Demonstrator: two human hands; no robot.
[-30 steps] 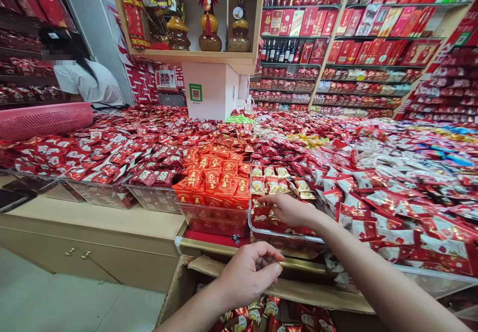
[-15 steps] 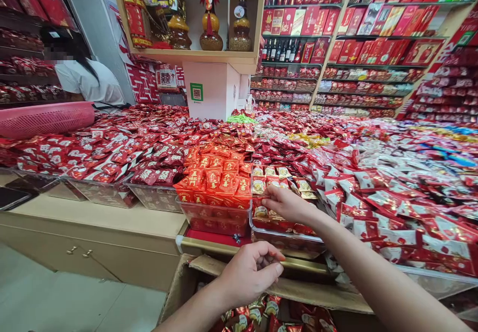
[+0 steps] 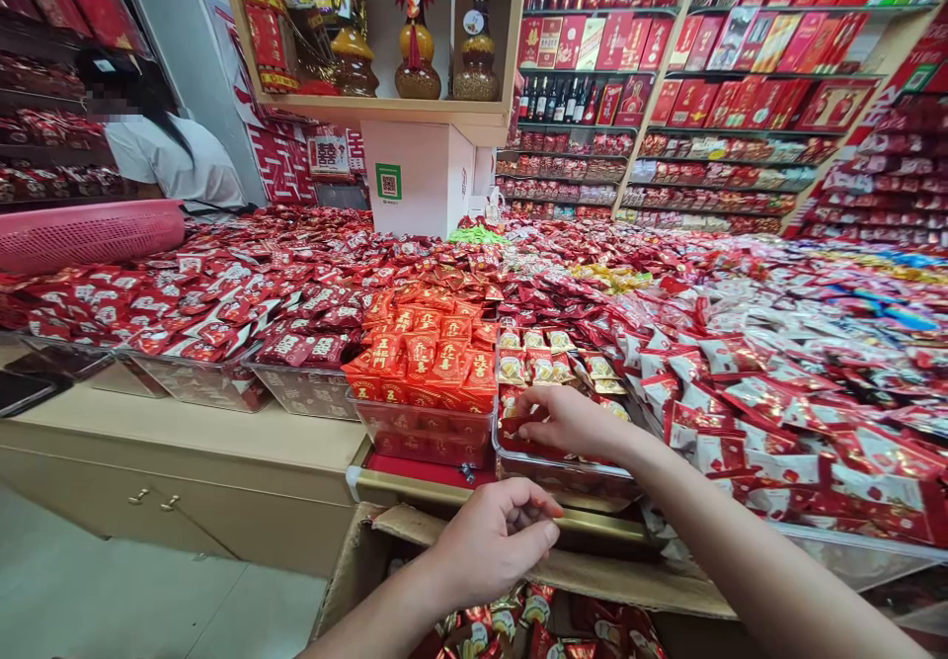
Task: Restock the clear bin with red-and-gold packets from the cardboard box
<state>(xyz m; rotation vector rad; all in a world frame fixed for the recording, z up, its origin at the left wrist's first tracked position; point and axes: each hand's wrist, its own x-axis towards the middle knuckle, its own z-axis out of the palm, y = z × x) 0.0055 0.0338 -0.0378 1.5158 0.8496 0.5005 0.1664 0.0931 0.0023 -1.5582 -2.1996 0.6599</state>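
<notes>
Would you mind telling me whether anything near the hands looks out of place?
One thing: a small, dark, shiny object lies loose on the red strip before the clear plastic bin of orange-red packets, outside any bin. It is too small to identify.

A beige counter (image 3: pixel 185 434) runs from six round to nine o'clock, bearing a row of clear bins (image 3: pixel 199 382) towards eight. At seven, an orange-red packet bin (image 3: pixel 422 432) stands on a red strip (image 3: pixel 415 469), with a small dark item (image 3: pixel 467 474) near it; at five, a clear tub (image 3: pixel 570 483). Near nine lies a flat dark object (image 3: pixel 22 397), possibly a tablet
</notes>
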